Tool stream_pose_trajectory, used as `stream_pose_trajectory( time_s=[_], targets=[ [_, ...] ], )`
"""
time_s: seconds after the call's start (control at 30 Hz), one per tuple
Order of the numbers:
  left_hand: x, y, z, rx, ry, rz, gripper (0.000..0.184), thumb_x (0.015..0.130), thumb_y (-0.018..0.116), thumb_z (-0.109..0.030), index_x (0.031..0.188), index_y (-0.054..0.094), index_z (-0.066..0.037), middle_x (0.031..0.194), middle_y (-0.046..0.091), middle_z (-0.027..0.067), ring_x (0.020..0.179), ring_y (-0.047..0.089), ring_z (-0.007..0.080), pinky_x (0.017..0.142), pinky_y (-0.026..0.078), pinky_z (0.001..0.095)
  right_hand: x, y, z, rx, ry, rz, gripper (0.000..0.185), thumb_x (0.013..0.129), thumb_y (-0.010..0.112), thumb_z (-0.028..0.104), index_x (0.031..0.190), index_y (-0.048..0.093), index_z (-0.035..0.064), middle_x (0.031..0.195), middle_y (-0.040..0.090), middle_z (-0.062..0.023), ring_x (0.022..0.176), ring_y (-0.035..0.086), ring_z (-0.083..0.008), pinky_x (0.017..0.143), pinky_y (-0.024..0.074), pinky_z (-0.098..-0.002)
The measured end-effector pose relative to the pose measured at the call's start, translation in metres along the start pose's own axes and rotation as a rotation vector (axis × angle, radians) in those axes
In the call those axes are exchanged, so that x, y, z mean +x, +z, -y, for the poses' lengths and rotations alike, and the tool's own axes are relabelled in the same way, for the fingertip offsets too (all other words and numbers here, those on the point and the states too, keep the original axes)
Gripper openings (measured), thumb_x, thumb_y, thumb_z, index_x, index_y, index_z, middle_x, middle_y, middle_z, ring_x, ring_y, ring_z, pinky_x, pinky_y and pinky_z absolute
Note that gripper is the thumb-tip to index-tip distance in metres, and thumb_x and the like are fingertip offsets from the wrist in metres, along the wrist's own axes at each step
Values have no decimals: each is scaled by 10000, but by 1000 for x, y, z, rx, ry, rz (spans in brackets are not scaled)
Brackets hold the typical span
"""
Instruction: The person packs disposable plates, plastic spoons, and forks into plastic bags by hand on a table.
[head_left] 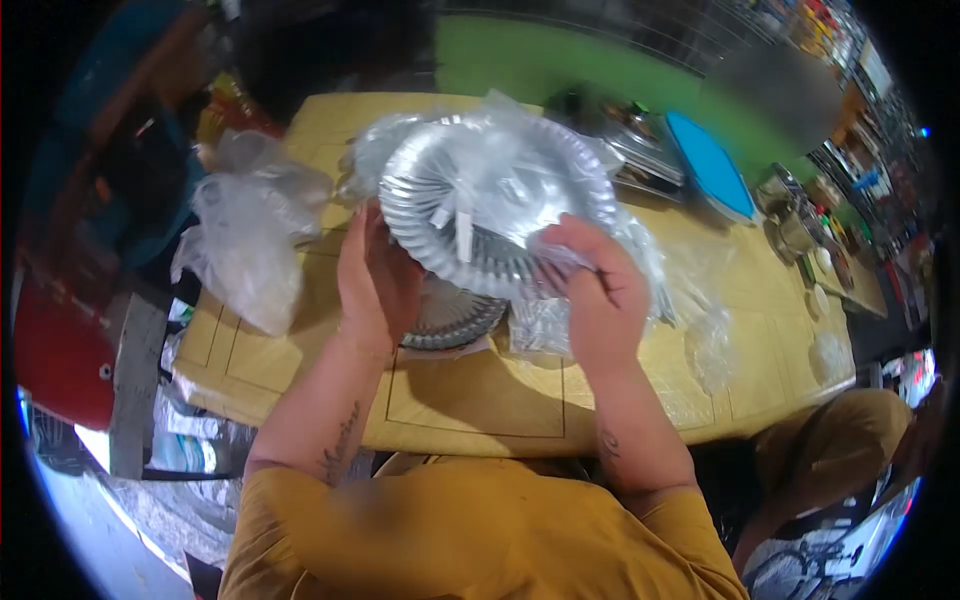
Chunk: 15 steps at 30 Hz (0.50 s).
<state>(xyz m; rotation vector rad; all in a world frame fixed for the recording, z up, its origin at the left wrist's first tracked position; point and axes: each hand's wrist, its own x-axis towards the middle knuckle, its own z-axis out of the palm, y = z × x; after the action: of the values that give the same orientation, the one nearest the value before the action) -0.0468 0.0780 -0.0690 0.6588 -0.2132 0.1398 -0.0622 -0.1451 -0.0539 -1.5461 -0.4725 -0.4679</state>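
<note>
A silvery plate with a fluted rim (430,235), partly wrapped in clear plastic, is held up over the yellow table (470,410). My left hand (378,270) supports its left edge from beneath, its fingers mostly hidden behind the rim. At the plate's lower right, my right hand (602,285) pinches the clear plastic film (560,250). Below the held plate lies another fluted silvery plate (455,312) on the table. More clear plastic packaging (540,330) sits beside it, under my right hand.
White plastic bags (245,240) lie at the table's left. A blue-lidded container (710,165) and metal trays (640,155) stand at the back right. Crumpled clear plastic (712,345) is on the right. Another person's knee (850,435) shows at lower right.
</note>
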Motion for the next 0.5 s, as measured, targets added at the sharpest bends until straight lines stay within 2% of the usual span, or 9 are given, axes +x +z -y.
stream_pose_trajectory(
  time_s=[0.03,0.13,0.17,0.27,0.3,0.4,0.47,0.5],
  targets=[
    [1,3,-4,-87,-49,-18,574,953,513,-412,1379,449,-33,1361,509,129,1253,497,293,1088,372,469,-2,-2,12,57,42,14,447,811,409,-109,1185,624,6,1099,665,-127,1003,650,-179,832,547,-301],
    [4,6,-15,-60,33,-12,612,948,537,-420,1395,425,-18,1369,503,139,1262,495,290,1076,391,462,-3,-3,20,177,121,43,446,810,391,-126,1174,625,-18,1105,660,-121,1014,648,-189,840,549,-299],
    [7,3,-18,-10,62,47,567,936,604,-353,1359,464,-3,1303,554,132,1196,543,262,1042,423,412,-2,-3,19,208,136,45,443,808,390,-132,1169,625,-26,1102,659,-119,1014,648,-192,838,550,-299],
    [11,-7,-21,445,132,-32,370,931,644,-125,1263,531,-7,1147,616,82,1036,593,175,935,488,363,-2,-6,16,207,166,13,421,816,404,-117,1162,629,-30,1087,660,-125,998,645,-182,825,545,-289],
    [11,-11,-19,523,183,-95,280,904,666,-47,1170,596,4,951,651,29,819,611,106,709,533,257,0,-7,13,208,172,-8,414,822,410,-111,1163,629,-28,1078,663,-121,984,644,-174,816,542,-285],
    [8,-11,-16,690,149,-245,240,928,652,-88,1144,608,6,831,635,9,659,578,82,525,491,232,3,-8,3,190,208,-78,391,838,426,-92,1163,632,-21,1051,673,-109,938,635,-148,785,529,-269],
    [0,3,-17,813,187,-274,166,956,630,-141,1060,609,-13,755,582,6,576,538,72,447,460,231,5,-6,-1,147,246,-141,377,849,437,-78,1162,636,-13,1034,679,-101,901,625,-130,760,513,-253],
    [-4,8,-16,824,192,-295,159,964,622,-153,1046,602,-18,750,574,6,569,536,69,447,461,229,6,-6,-4,117,234,-168,372,853,439,-76,1159,639,-10,1029,681,-96,883,617,-121,743,501,-245]
  ],
)
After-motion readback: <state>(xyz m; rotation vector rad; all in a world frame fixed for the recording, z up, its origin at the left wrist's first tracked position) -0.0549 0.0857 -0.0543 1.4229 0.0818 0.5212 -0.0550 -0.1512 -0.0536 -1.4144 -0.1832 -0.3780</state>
